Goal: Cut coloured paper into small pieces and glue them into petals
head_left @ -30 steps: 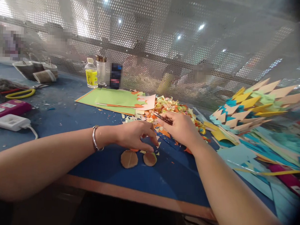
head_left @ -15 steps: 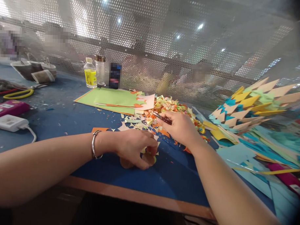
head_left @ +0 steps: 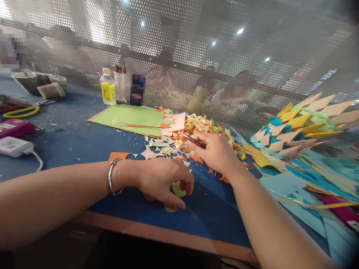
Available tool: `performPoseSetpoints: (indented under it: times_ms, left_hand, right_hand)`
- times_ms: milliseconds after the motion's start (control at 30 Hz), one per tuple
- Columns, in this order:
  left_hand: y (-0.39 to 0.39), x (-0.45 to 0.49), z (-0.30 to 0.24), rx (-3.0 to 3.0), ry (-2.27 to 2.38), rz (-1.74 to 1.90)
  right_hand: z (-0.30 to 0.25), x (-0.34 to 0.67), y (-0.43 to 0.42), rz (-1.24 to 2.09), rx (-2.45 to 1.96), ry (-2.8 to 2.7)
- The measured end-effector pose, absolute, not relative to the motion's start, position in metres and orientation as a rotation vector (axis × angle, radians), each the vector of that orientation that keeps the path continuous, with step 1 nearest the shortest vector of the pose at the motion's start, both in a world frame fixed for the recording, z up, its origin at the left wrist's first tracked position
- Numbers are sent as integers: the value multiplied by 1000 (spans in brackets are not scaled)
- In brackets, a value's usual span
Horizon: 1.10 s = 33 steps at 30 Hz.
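Observation:
My left hand (head_left: 164, 179) is low over the blue tabletop near its front edge, thumb and index finger apart. Between them lies a small green paper circle (head_left: 179, 189). A pale peach paper circle (head_left: 170, 208) shows partly from under my thumb, and more pale paper is mostly hidden beneath the palm. My right hand (head_left: 215, 151) is closed around dark metal scissors (head_left: 198, 141), their handles hidden by my fingers and their thin tips pointing left over cut paper scraps (head_left: 164, 147). An orange paper piece (head_left: 118, 156) lies behind my left wrist.
Green paper sheets (head_left: 133, 119) lie behind the scraps, beside a heap of curled offcuts (head_left: 205, 125). At right stand a folded-paper pointed piece (head_left: 300, 123) and blue sheets (head_left: 286, 185). A bottle (head_left: 108, 89), a jar (head_left: 120, 85) and yellow-handled scissors (head_left: 23, 112) are at left.
The peach circle has shifted from between my left fingers down toward my thumb, uncovering the green circle. My left fingers have spread and moved slightly right. My right hand has stayed still.

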<state>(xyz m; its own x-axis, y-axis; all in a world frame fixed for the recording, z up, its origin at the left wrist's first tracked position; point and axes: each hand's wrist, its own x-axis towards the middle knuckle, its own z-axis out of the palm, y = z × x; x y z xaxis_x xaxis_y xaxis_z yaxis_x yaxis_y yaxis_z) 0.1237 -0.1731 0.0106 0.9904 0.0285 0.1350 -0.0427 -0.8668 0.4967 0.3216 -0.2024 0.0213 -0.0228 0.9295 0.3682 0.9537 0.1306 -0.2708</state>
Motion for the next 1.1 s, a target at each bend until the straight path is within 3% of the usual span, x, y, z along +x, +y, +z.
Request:
performPoseSetpoints:
  times_ms: [100,233,533,833,1100]
  left_hand:
    - [-160,122,15,2705,258,309]
    - [-143,114,24,2759,642,47]
    - [-141,105,30,2601,591,-126]
    - [-139,119,23,1802,486,709]
    - [-136,127,13,1284,695,882]
  right_hand:
    - [22,321,-203,-66,-1811,-1958]
    - [23,322,-204,-63,-1826,-1984]
    - [17,324,-201,-21,-1900,-2146]
    - [8,304,-205,168,-1868,-2228]
    - [11,288,-214,172,-1786,-2246]
